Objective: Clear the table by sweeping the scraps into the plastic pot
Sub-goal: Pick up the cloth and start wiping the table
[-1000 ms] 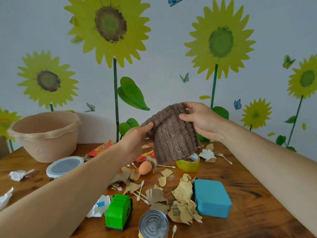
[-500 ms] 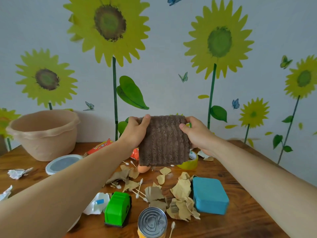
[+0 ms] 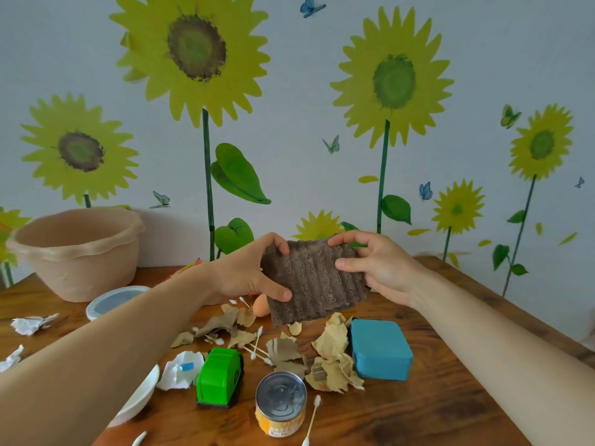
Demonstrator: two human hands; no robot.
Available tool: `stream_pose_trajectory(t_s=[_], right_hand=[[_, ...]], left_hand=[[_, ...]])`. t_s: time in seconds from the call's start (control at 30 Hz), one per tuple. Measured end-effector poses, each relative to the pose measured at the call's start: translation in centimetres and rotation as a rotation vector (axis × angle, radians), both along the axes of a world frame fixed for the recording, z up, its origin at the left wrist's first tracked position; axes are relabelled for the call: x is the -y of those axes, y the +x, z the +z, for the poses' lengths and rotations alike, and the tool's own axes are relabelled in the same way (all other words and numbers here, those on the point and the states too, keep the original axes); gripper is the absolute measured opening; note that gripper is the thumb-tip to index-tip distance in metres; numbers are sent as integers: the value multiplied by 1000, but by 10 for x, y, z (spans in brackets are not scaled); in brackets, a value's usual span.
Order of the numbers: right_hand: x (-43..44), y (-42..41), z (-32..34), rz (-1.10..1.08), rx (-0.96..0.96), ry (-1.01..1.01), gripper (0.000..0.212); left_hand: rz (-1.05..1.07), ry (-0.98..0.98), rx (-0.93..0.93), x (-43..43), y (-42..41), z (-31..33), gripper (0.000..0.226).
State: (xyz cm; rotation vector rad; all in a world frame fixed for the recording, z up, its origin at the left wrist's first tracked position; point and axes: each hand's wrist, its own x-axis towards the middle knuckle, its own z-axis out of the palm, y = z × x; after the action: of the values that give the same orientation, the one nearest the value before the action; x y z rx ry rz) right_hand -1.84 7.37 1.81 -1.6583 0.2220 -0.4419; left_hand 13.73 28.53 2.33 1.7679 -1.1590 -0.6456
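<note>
Head view: brown ribbed cloth (image 3: 315, 284) held in the air over the middle of the desk (image 3: 450, 397), gripped from both sides. Grip of the left hand (image 3: 254, 268): curled round the cloth's left edge, thumb pressed on the lower left corner, fingers hooked over the top. Grip of the right hand (image 3: 376, 268): pinching the right edge, thumb flat on the near face, fingers over the top rim.

Compared with half a second ago: cloth no longer hanging flat and square from its upper corners but tilted, with the lower edge slanting down to the left. Left thumb now at the lower corner instead of the upper one. Egg (image 3: 260, 305), then mostly covered by the cloth, now showing just beside its lower left corner.

Location of the plastic pot (image 3: 77, 252): upright at the far left of the desk, by the wall, well apart from both hands, in the same place as before. Leaf scraps (image 3: 331, 349) and cotton swabs (image 3: 257, 346) strewn on the desk below and in front of the cloth; crumpled paper (image 3: 32, 323) near the left edge. Among the scraps: blue box (image 3: 380, 354), green toy truck (image 3: 219, 378) and can (image 3: 280, 403).
</note>
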Motion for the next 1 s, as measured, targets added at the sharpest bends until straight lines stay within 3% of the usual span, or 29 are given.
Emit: stream_pose_trajectory(t_s=[0.07,0.23,0.37,0.47,0.57,0.67,0.8,0.9,1.0], right_hand=[[-5,-9,3,4,-22,-37,40],[-18,-26,6,-153,-65,-478,59],[-28,-37,4,-298,-77,-677,40],[-31,-42,2,-324,-131,-737,38],[-28,-40,2,-274,-153,-636,44],[-25,-31,3,-198,-123,-522,50],[-31,-10,7,-187,-59,-477,40],[-32,0,16,-182,-17,-396,27],[-26,9,17,-211,8,-216,48]], left_hand=[[53,34,89,1,-4,3,57],[134,1,253,0,-14,12,51],[209,8,505,-1,-32,10,45],[241,37,625,-4,-39,4,36],[204,-5,672,-8,-37,-2,18],[170,-34,546,-18,-34,-3,17],[83,-65,249,-34,-24,-11,25],[-59,-94,-204,-38,-18,-16,39],[-252,-78,-496,-28,-22,-15,63]])
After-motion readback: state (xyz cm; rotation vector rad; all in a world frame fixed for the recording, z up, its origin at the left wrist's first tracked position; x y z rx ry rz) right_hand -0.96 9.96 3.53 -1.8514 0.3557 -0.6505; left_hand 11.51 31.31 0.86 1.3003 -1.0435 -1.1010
